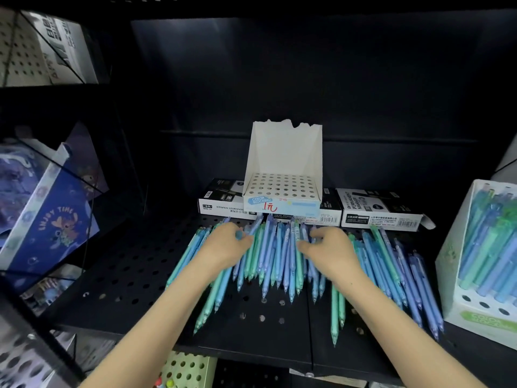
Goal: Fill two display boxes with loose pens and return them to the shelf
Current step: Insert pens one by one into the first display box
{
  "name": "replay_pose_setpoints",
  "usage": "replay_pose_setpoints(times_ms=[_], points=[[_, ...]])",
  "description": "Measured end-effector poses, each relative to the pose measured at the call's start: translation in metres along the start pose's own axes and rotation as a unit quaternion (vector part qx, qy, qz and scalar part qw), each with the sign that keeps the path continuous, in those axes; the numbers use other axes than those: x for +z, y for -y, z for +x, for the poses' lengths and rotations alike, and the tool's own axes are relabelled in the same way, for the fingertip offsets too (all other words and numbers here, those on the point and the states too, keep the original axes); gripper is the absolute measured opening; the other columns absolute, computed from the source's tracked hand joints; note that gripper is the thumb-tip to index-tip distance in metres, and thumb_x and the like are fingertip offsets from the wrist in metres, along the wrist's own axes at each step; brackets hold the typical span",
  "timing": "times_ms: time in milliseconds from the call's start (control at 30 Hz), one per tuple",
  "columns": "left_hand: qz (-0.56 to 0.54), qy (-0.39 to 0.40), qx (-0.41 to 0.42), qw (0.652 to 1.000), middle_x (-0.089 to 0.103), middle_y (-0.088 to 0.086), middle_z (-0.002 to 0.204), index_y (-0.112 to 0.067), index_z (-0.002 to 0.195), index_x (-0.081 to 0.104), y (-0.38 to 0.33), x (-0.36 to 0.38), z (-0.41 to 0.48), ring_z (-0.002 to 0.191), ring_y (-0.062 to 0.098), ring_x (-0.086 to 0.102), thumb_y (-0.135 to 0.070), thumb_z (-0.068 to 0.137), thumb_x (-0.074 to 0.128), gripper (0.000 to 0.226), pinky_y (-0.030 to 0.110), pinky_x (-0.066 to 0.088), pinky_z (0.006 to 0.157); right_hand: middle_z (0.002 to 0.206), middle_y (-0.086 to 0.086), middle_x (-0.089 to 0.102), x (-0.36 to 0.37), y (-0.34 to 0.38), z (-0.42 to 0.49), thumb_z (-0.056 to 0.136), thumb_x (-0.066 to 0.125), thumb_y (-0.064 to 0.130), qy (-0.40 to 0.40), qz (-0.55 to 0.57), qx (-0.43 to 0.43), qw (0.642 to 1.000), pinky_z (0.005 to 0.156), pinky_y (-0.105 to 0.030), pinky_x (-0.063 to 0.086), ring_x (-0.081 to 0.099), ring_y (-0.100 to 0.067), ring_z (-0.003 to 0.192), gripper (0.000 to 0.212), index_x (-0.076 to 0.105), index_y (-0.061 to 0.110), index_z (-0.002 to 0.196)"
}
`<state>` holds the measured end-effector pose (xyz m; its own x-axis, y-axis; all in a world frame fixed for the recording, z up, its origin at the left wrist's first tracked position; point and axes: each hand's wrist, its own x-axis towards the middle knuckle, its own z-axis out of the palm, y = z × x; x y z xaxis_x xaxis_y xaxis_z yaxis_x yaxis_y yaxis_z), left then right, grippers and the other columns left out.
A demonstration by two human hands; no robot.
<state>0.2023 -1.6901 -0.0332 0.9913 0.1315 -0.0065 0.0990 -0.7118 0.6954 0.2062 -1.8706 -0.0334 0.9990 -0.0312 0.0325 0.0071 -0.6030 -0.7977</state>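
Gathering loose pens (275, 256) on shelf (126, 275): left hand (226, 246) and right hand (331, 249) curl fingers round small bunches. Empty box (282, 152) stands behind. We judge pens light, stiff, slick, roll-prone; grip mid-barrel.

i see both hands low in the middle of the frame: the left hand (226, 246) and right hand (331, 249) lie on the fan of loose pens (275, 256) spread over the black perforated shelf (126, 275), fingers curled round a few of them. just above, at centre, the empty display box (282, 161) sits on flat marker boxes (380, 208). at the right edge, a second display box (451, 261) holds leaning pens.
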Motion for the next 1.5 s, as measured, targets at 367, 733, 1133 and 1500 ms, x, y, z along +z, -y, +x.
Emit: replay_pose_setpoints(times_ms=[367, 733, 1133, 1500], points=[[-0.175, 0.039, -0.003, 0.984, 0.043, -0.008, 0.037, -0.005, 0.076, 0.056, 0.0, -0.034, -0.038, 0.04, 0.003, 0.039, -0.025, 0.095, 0.051, 0.028, 0.016, 0.04, 0.053, 0.071, -0.011, 0.067, -0.041, 0.001, -0.012, 0.085, 0.064, 0.005, 0.091, 0.253, 0.075, 0.96, 0.031, -0.019, 0.026, 0.04, -0.009, 0.035, 0.019, 0.062, -0.005, 0.101], [-0.427, 0.114, 0.046, 0.896, 0.046, -0.002, 0.053, -0.003, 0.096, 0.063, -0.078, 0.012, -0.044, 0.037, 0.005, 0.033, -0.02, 0.093, 0.052, 0.021, 0.015, 0.027, 0.033, 0.07, -0.008, 0.07, -0.104, -0.012, -0.078, 0.09, 0.056, 0.023, -0.054, 0.231, -0.091, 0.967, 0.044, -0.023, 0.045, 0.051, -0.012, 0.046, 0.022, 0.068, 0.008, 0.081], [-0.429, 0.223, 0.136, 0.865, 0.04, 0.0, 0.055, 0.003, 0.11, 0.056, -0.151, 0.087, -0.042, 0.04, 0.007, 0.03, -0.026, 0.095, 0.048, 0.033, 0.016, 0.028, 0.036, 0.07, -0.002, 0.061, -0.183, -0.072, -0.108, 0.093, 0.052, 0.016, -0.394, 0.035, -0.106, 0.912, 0.053, -0.015, 0.048, 0.062, -0.007, 0.056, 0.004, 0.053, 0.012, 0.094], [-0.419, 0.245, 0.164, 0.859, 0.038, -0.002, 0.054, -0.015, 0.097, 0.065, -0.144, 0.1, -0.053, 0.041, 0.007, 0.029, -0.034, 0.085, 0.054, 0.025, 0.016, 0.027, 0.038, 0.068, 0.001, 0.063, -0.19, -0.088, -0.101, 0.094, 0.048, 0.026, -0.421, -0.119, -0.081, 0.896, 0.059, -0.044, 0.053, 0.064, -0.021, 0.06, 0.017, 0.057, 0.012, 0.094]])
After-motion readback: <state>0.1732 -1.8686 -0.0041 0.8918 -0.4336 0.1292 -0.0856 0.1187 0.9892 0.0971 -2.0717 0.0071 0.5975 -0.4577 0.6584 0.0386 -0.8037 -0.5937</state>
